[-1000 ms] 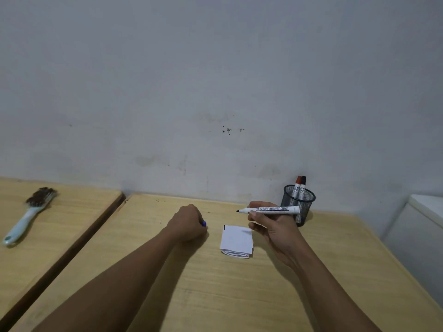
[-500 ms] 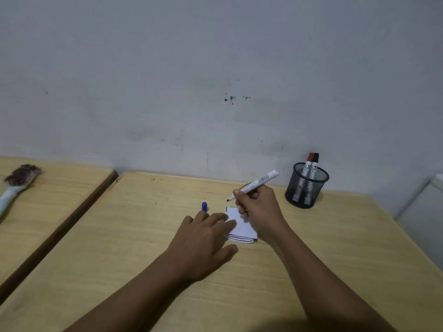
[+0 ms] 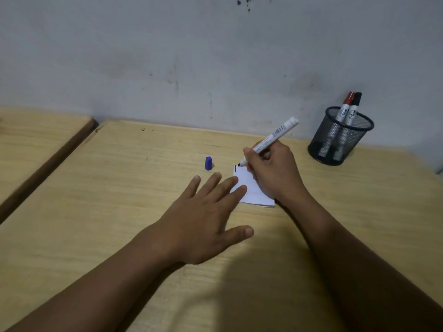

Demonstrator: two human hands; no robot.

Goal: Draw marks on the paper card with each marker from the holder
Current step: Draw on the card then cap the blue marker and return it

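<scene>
Centre-right of the frame, on the tabletop, the right hand has its fingers closed around an uncapped marker, tip down at the upper left corner of the paper card. Short dark stroke sits along that corner's edge. Left hand lies flat, fingers spread and holding nothing, two fingertips pressing the card's left edge. Blue cap stands alone just left of the card, upper middle of the frame. Mesh holder at upper right, well apart from the card, with two capped markers in it, one red-capped, one black-capped.

Doing this step well, as I judge it: keep the left fingertips pinning the card so it doesn't slide, short light stroke, stay on the paper and off the wood. Leave room for the other two markers' marks. Recap with the blue cap after, since it could roll or tip.

Hard to see: right half of the card is under the right hand, so any marks there are hidden. Can't tell if the tip actually touches the paper. Ink colour is unclear in dim light. Barrel print unreadable. The card looks folded or layered at its lower edge, not sure.
</scene>
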